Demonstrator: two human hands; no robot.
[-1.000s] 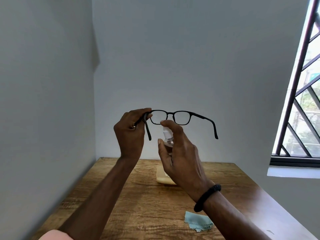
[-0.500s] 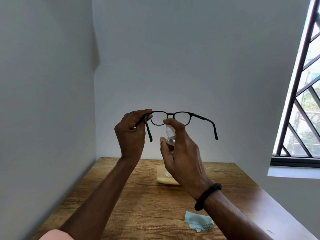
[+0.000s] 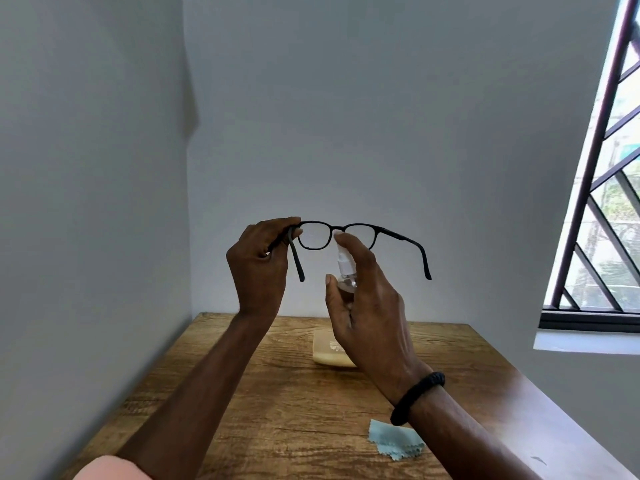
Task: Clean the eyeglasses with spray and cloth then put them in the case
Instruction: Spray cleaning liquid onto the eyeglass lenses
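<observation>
- the left hand [image 3: 258,261], at about 9 o'clock from the frame's centre, is curled shut and pinches the eyeglasses [image 3: 346,237] at the hinge corner, where the near temple arm folds down past the fingers.
- the eyeglasses are held up in the air above the far end of the desk [image 3: 277,410], lenses facing away toward the wall, both temple arms open and pointing back toward the person.
- they look light and thin-framed; the lenses will smear and scratch easily, and wet lenses will likely be slippery, so the hinge corner or the rim edge is the sound place to hold, not the glass.
- the spray bottle [image 3: 346,275], small and clear, stands upright just below the bridge at about 6 o'clock from it, its nozzle close to the left lens.
- the right hand [image 3: 367,306] wraps the bottle, forefinger crooked over the white pump head; whether the pump is pressed down cannot be told.
- the case [image 3: 329,355], a pale yellow box, lies on the desk behind the right wrist, partly hidden, well below the glasses.
- the cloth [image 3: 394,443], a soft blue square with a zigzag edge, lies flat at about 5 o'clock on the desk, untouched; it should be limp and easy to bunch for wiping.
</observation>
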